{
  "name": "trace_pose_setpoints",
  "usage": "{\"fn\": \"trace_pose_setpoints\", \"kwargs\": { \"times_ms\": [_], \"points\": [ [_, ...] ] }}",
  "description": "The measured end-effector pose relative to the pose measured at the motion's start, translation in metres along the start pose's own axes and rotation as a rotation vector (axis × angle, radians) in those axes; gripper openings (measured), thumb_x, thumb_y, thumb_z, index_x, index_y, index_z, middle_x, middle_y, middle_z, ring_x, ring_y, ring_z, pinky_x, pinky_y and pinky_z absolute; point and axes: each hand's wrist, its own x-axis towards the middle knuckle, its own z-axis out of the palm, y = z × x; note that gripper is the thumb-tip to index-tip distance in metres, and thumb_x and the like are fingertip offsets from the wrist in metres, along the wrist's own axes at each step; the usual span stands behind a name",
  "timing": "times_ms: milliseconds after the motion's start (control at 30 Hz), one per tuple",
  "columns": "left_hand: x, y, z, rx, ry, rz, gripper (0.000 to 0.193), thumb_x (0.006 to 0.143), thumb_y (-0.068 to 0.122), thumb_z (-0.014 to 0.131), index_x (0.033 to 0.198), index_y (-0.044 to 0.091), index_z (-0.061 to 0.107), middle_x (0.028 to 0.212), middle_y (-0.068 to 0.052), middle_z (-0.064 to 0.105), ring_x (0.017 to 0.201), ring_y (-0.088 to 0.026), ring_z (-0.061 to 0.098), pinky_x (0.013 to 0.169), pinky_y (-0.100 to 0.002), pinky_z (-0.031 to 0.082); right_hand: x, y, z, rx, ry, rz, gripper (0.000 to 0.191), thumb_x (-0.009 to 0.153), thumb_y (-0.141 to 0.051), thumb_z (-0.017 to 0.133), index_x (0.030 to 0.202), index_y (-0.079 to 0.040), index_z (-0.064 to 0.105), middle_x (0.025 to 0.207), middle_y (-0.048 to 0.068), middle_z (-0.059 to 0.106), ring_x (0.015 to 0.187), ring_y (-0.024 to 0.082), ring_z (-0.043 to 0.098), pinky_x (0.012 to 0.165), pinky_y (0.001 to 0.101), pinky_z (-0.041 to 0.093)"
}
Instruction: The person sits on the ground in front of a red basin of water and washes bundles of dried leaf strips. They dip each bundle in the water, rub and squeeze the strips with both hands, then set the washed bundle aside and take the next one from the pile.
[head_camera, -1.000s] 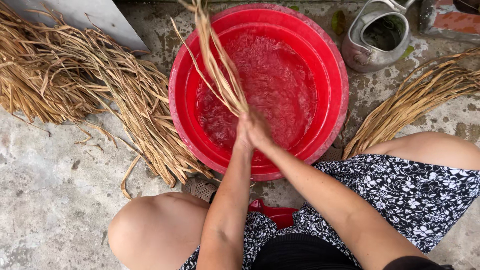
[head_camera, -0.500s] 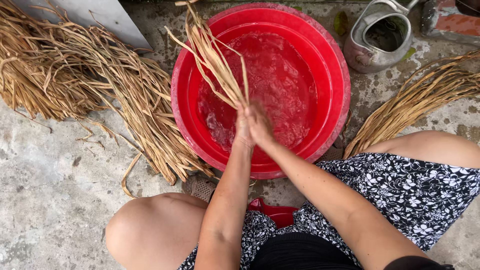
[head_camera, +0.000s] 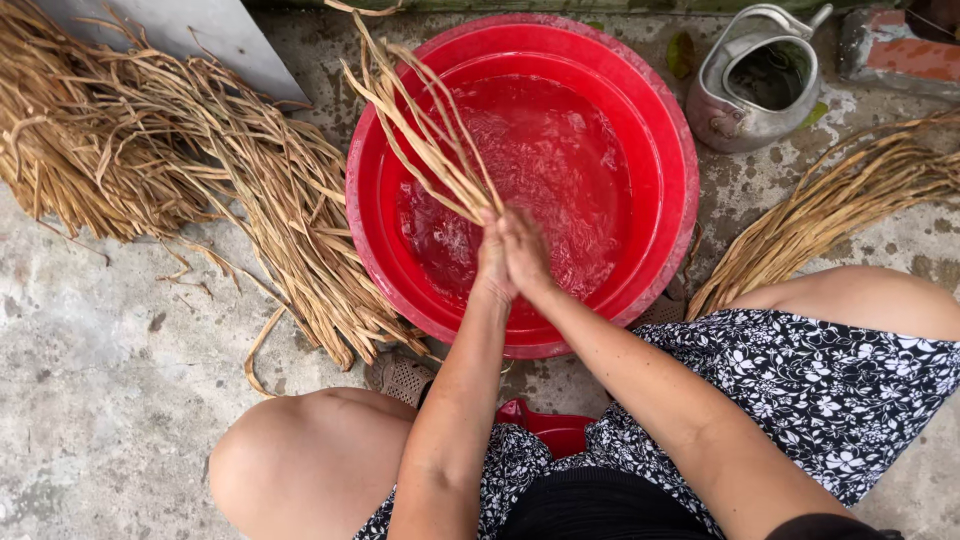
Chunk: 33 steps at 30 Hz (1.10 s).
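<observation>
Straw-coloured stalks (head_camera: 425, 130) are fanning up-left over the red basin (head_camera: 665, 150); we are clasping their lower ends with left hand (head_camera: 492, 262) and right hand (head_camera: 525, 250) pressed together, seemingly to keep them bunched above the water (head_camera: 560, 170). Dry piles are lying either side.

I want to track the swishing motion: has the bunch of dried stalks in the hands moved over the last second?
Yes. The bunch of dried stalks has swung left: its tips, earlier over the middle of the red basin, now fan over its left rim.
</observation>
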Motion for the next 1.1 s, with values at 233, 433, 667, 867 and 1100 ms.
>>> {"fn": "trace_pose_setpoints", "kwargs": {
  "times_ms": [233, 433, 667, 867, 1100],
  "points": [
    [0.009, -0.014, 0.000, 0.156, -0.069, -0.017, 0.100, 0.087, 0.077, 0.047, 0.155, 0.004, 0.037, 0.159, -0.024, 0.043, 0.144, -0.033, 0.046, 0.114, -0.048, 0.043, 0.005, -0.006, -0.019, -0.470, 0.074, 0.067, 0.058, 0.106, -0.051, 0.015, 0.159, -0.032, 0.031, 0.173, 0.001, 0.005, 0.158, 0.023, -0.004, 0.124, 0.0556, -0.005],
    [0.017, -0.004, -0.013, -0.012, -0.022, -0.014, 0.094, 0.095, 0.071, 0.041, 0.159, 0.004, 0.026, 0.158, -0.026, 0.039, 0.141, -0.035, 0.048, 0.110, -0.048, 0.050, -0.004, 0.005, 0.004, -0.463, -0.023, -0.103, 0.060, 0.108, -0.051, 0.011, 0.161, -0.030, 0.030, 0.173, -0.006, 0.019, 0.161, 0.020, 0.005, 0.132, 0.0506, -0.002],
    [0.022, -0.022, 0.010, 0.724, 0.167, -0.073, 0.066, 0.102, 0.048, 0.049, 0.149, 0.001, 0.046, 0.128, -0.037, 0.064, 0.118, -0.053, 0.058, 0.094, -0.061, 0.049, 0.036, 0.025, -0.053, -0.377, -0.113, 0.240, 0.062, 0.106, -0.052, 0.024, 0.160, -0.023, 0.030, 0.168, 0.009, 0.021, 0.156, 0.028, 0.010, 0.124, 0.0559, 0.004],
    [0.020, -0.027, -0.012, 1.372, 0.252, -0.065, 0.059, 0.103, 0.037, 0.051, 0.151, 0.006, 0.034, 0.130, -0.030, 0.062, 0.121, -0.044, 0.062, 0.104, -0.052, 0.049, 0.049, 0.019, -0.053, 0.130, -0.143, 0.197, 0.070, 0.097, -0.053, 0.055, 0.154, -0.015, 0.041, 0.156, 0.013, 0.044, 0.145, 0.026, 0.036, 0.119, 0.0493, 0.028],
    [0.021, -0.082, -0.020, 1.754, -0.345, -0.292, 0.082, 0.092, 0.048, 0.067, 0.151, 0.002, 0.033, 0.142, -0.025, 0.053, 0.132, -0.037, 0.053, 0.110, -0.046, 0.043, 0.044, 0.055, -0.053, -0.206, -0.155, 0.411, 0.036, 0.102, -0.029, 0.062, 0.127, -0.003, 0.069, 0.109, 0.017, 0.072, 0.096, 0.025, 0.065, 0.086, 0.0432, 0.050]
  ]
}}
